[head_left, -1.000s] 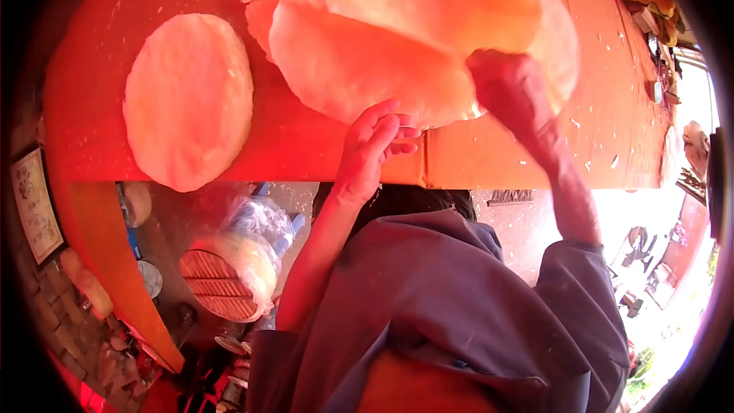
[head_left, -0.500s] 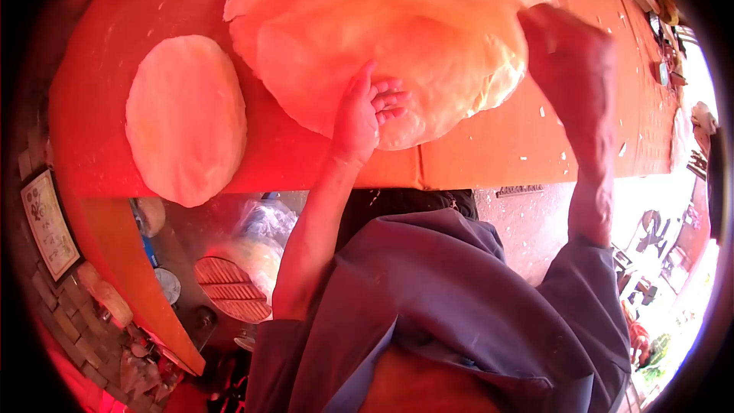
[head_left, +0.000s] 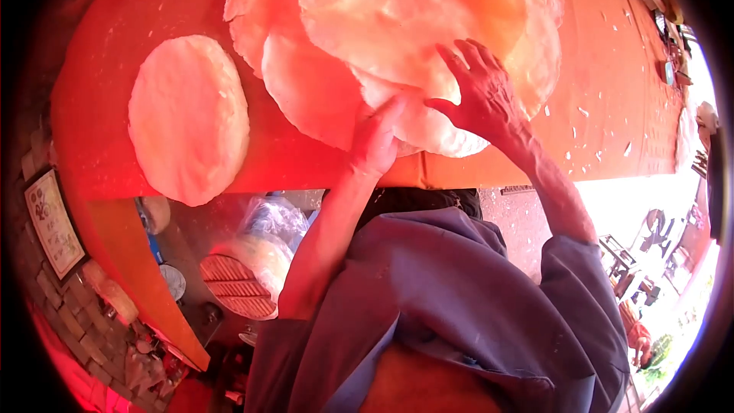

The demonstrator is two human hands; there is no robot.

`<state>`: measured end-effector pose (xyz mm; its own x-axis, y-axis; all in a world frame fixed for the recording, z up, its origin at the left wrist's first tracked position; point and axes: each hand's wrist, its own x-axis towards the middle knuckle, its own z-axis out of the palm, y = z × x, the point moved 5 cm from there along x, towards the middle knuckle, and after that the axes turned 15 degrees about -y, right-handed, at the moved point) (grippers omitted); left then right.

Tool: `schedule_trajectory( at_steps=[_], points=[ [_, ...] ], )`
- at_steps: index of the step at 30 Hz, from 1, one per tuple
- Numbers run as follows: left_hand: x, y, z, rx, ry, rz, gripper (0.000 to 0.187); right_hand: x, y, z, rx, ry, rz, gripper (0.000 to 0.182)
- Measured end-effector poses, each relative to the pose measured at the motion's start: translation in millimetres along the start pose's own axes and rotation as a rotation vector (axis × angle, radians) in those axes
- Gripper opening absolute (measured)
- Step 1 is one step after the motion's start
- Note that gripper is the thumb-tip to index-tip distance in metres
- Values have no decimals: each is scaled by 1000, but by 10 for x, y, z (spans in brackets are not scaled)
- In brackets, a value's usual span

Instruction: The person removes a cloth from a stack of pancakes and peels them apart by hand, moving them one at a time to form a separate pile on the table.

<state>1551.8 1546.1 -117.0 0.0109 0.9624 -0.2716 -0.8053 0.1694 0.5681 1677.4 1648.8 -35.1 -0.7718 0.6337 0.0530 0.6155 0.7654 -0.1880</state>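
Several thin, pale round sheets lie overlapped in a pile (head_left: 413, 15) on the orange-red table. My left hand (head_left: 377, 138) is at the near edge of the pile, its fingers closed on the edge of a sheet and partly hidden by it. To the right, my right hand (head_left: 489, 95) is spread open over the pile's near right part, palm down, its thumb pointing left. Whether its fingertips touch the sheet is hard to tell. A separate oval-looking pale sheet (head_left: 188, 118) lies flat on the left.
Small pale flakes are scattered on the orange-red table surface (head_left: 596, 107), mostly at the right. Below its near edge stand a slatted round thing (head_left: 237, 284) and clear plastic wrapping (head_left: 277, 222). A framed sign (head_left: 53, 222) is at the far left.
My right hand has come down and left from the pile's right side, its fingers now spread. My left hand has shifted slightly right and closed on an edge. The upper sheets have changed shape and position.
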Motion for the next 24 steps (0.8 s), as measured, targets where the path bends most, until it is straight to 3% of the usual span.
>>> schedule_trajectory(
  at_steps=[1, 6, 8, 10, 12, 14, 16, 19, 22, 24],
  points=[
    [-8, 50, -5, 228, -26, 17, 25, 24, 48, 64, 3, 1, -4, 60],
    [-28, 170, -1, 432, -44, 70, 29, 121, 120, 171, 143, 15, -241, 35],
    [-6, 78, -117, 20, -14, 17, 28, 157, 321, 278, 184, -53, -212, 30],
    [-11, 44, -167, -30, 62, 47, 31, 331, 550, 67, 207, -34, -189, 25],
    [-21, -10, -208, -78, 96, 40, 35, 500, 647, -605, -130, 18, 55, 22],
    [-14, -1, -220, -49, 125, 55, 37, 481, 626, -1342, -223, 125, 461, 23],
    [-4, 24, -201, -45, 45, 5, 44, 304, 392, -1698, -278, 225, 140, 17],
    [-36, -1, -247, -25, 56, -44, 43, 139, -3, -1345, -46, 186, -211, 35],
    [-80, -9, -295, -52, 7, -137, 42, -30, -7, -669, 107, -126, -97, 20],
    [-101, -8, -216, -133, 61, -55, 38, -85, 53, -320, 84, -261, -70, 17]
  ],
)
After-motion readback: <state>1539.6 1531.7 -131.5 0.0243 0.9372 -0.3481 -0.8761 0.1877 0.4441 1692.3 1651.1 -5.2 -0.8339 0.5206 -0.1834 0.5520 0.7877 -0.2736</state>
